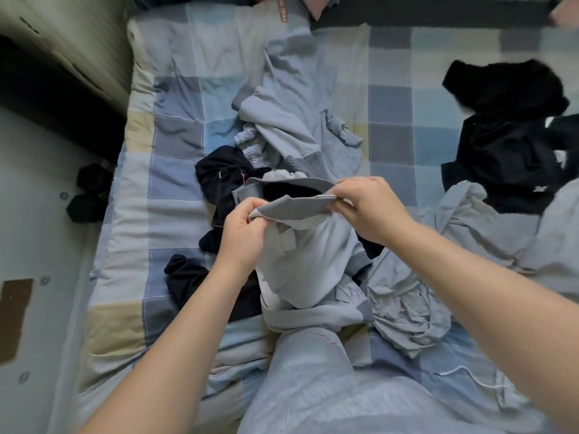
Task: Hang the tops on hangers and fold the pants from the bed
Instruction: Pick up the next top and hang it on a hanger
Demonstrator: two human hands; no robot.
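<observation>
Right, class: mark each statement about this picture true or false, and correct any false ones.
1. The left hand and right hand both pinch the pale grey fabric garment by its edge. True.
2. The black clothing heap lies left of the hands. False: the black clothing heap lies to their right.
3. The left hand holds a plastic hanger. False: it holds only the garment.
4. A blue checked patchwork quilt lies under the clothes. True.

Black pile (513,136) ran off the right edge. Navy garment (219,183) lay partly buried under grey garment (300,258). Tan label (282,11): lettering too blurred to read. Left hand (244,223): fingertips hidden inside the grey fold.
</observation>
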